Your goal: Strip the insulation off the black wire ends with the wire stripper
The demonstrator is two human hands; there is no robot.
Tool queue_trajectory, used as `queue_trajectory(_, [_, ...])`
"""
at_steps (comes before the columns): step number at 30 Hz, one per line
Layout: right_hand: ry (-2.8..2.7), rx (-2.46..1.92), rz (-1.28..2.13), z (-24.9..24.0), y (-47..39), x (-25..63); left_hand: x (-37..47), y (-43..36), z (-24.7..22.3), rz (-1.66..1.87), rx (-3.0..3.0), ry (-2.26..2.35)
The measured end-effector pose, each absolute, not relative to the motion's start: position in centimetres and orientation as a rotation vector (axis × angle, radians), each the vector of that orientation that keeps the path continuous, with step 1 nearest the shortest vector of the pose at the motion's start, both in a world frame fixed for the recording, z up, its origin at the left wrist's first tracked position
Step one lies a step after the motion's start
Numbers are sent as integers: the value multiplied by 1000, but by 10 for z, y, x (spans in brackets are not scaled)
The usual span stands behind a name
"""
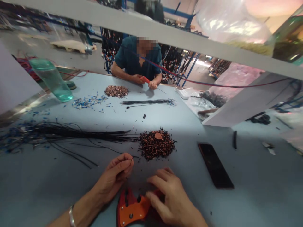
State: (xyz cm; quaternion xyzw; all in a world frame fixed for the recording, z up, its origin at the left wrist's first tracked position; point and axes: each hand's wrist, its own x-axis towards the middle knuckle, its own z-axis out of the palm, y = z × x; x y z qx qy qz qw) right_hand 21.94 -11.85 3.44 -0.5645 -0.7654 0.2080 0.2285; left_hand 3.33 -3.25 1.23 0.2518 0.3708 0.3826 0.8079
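My left hand (119,170) is closed, with a thin black wire (132,159) pinched between thumb and fingers. Below it lies an orange and red wire stripper (132,214), its jaws toward the left. My right hand (169,195) is curled loosely around the stripper's handle, slightly blurred, with the thumb near the orange body. Just beyond my hands is a pile of short black insulation offcuts with copper-coloured ends (156,146). A bundle of long black wires (87,134) stretches left from the pile, with blue terminals at its far left end.
A phone (215,165) lies at the right. Across the table a co-worker (139,63) holds a red tool, near another wire bundle (149,102) and an offcut pile (117,91). Loose blue terminals (87,102) and a green bottle (52,80) are at left. A shelf beam (165,37) crosses above.
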Motion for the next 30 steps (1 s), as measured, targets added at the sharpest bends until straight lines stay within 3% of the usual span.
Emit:
queue_trajectory(3, [-2344,-1450,673,33,-121,224,32,-30,10,918,663,880])
queue_trajectory(8, [-2496,-1376,65,6,-127,210,33,-33,7,916,831,943])
queue_trajectory(13, [-2524,-1365,5,-2,-126,203,33,-33,8,902,818,965])
queue_trajectory(18, [-2251,-1463,566,17,-123,212,33,-33,10,925,801,964])
queue_trajectory(23, [-1309,-1350,1393,42,-123,232,34,-32,11,951,731,944])
queue_trajectory(30, [-555,-832,1673,29,-122,226,32,-31,8,917,731,936])
